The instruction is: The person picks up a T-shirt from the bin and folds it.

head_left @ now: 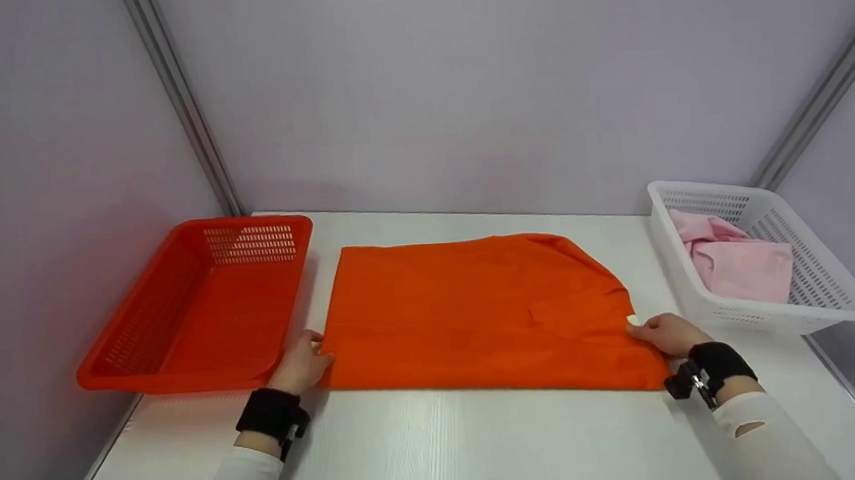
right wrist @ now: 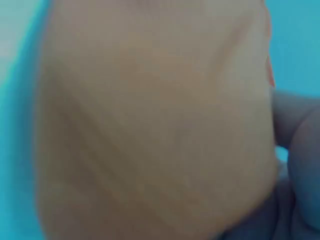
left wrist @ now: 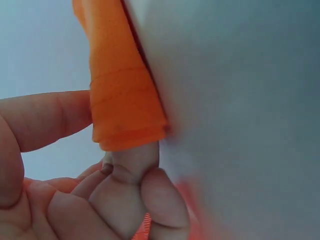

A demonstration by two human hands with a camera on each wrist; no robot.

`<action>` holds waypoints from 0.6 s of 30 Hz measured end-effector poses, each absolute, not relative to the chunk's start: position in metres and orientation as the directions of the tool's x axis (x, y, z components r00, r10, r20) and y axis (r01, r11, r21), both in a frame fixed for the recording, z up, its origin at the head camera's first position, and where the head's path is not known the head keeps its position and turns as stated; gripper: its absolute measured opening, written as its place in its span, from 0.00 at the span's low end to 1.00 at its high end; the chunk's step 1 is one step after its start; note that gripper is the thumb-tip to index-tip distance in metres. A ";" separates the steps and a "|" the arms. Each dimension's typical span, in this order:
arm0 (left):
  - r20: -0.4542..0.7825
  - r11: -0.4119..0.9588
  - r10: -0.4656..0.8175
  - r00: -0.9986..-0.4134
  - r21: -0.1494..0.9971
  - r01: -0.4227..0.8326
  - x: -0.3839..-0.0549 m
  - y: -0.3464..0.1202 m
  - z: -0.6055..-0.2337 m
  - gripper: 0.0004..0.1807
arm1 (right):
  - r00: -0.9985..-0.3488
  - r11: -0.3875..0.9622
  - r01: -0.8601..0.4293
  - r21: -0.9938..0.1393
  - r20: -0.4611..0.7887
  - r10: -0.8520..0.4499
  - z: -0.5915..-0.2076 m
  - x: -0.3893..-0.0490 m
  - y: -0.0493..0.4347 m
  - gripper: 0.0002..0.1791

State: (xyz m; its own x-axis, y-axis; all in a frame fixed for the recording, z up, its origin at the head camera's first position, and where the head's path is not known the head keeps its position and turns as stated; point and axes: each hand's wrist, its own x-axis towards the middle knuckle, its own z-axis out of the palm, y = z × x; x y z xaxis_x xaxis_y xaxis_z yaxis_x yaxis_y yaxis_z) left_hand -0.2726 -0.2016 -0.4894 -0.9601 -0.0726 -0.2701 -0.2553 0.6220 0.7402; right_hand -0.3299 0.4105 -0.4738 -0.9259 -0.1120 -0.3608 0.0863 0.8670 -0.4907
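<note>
A folded orange garment [head_left: 468, 311], which looks like a T-shirt, lies across the white table. Its left end is straight, and a stitched hem [left wrist: 120, 80] shows in the left wrist view. On the right it slopes down at the far corner, with a small white patch by its end. My left hand [head_left: 304, 362] pinches the hem end between thumb and fingers. At the other end my right hand [head_left: 670, 333] pinches the T-shirt's edge. The blurred cloth [right wrist: 155, 125] covers most of the right wrist view, hiding part of that hand.
A red plastic basket [head_left: 292, 305] stands on the left, close to my left hand. In the white basket [head_left: 834, 314] at the right lies folded pink cloth [head_left: 747, 267]. Pale walls [head_left: 449, 100] enclose the table [head_left: 467, 443] at the back and sides.
</note>
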 end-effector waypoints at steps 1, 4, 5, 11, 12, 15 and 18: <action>-0.273 0.616 -0.068 -0.960 0.745 -0.256 -0.272 -0.202 -0.489 0.23 | -0.913 0.867 0.111 -0.485 -0.394 -0.104 -0.471 -0.327 0.413 0.30; -0.277 0.597 -0.056 -0.959 0.761 -0.254 -0.269 -0.202 -0.486 0.23 | -0.898 0.872 0.157 -0.464 -0.435 -0.070 -0.462 -0.314 0.418 0.34; -0.276 0.594 -0.053 -0.960 0.764 -0.252 -0.268 -0.203 -0.486 0.23 | -0.897 0.878 0.145 -0.457 -0.435 -0.079 -0.462 -0.309 0.420 0.33; -0.270 0.606 -0.052 -0.961 0.757 -0.246 -0.267 -0.204 -0.485 0.21 | -0.911 0.901 0.054 -0.431 -0.390 -0.132 -0.468 -0.290 0.430 0.21; -0.267 0.607 -0.054 -0.962 0.756 -0.244 -0.267 -0.204 -0.485 0.21 | -0.913 0.902 0.055 -0.427 -0.386 -0.128 -0.467 -0.289 0.432 0.21; -0.261 0.620 -0.068 -0.963 0.745 -0.246 -0.265 -0.202 -0.486 0.21 | -0.917 0.912 0.055 -0.406 -0.383 -0.115 -0.463 -0.282 0.436 0.22; -0.240 0.687 -0.082 -0.967 0.690 -0.229 -0.259 -0.198 -0.489 0.21 | -0.892 0.922 0.083 -0.378 -0.440 -0.100 -0.465 -0.273 0.435 0.23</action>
State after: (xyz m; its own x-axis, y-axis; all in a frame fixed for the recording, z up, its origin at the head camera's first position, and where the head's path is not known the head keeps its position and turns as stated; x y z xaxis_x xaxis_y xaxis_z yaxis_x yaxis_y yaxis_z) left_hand -0.2592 -0.1982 -0.4894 -0.9674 -0.0821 -0.2396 -0.2291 0.6871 0.6895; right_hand -0.2727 0.4352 -0.4652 -0.8922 -0.1003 -0.4404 0.0827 0.9223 -0.3776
